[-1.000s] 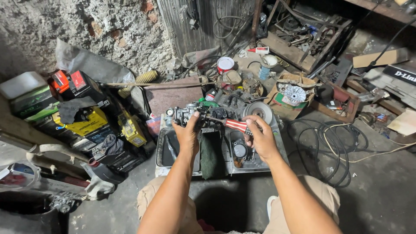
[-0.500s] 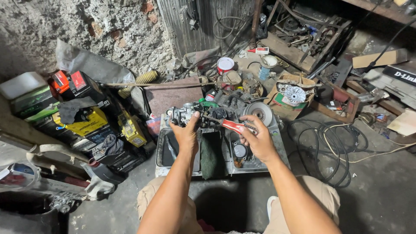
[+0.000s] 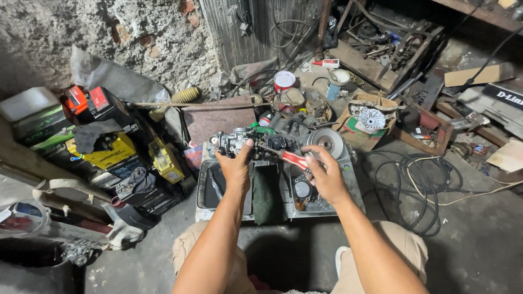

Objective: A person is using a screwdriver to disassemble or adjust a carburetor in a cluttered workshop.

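My left hand (image 3: 235, 166) grips a small grey metal engine part, like a carburettor (image 3: 231, 142), held over a metal tray (image 3: 348, 188). My right hand (image 3: 325, 175) holds a red-handled screwdriver (image 3: 294, 159) whose shaft points left toward that part. A dark green cloth (image 3: 265, 193) hangs over the tray's middle. A round silver disc (image 3: 327, 141) lies at the tray's far right corner, just beyond my right hand.
Stacked batteries and boxes (image 3: 109, 147) crowd the left by a rough wall. A cardboard box with a finned metal wheel (image 3: 369, 118) sits behind the tray. Coiled cables (image 3: 419, 179) lie on the floor at right. A red-and-white tin (image 3: 283, 80) and wooden crates (image 3: 381, 49) stand farther back.
My right hand has shifted slightly, and the screwdriver tip has moved closer to the metal part. My left hand keeps its grip in the same place.
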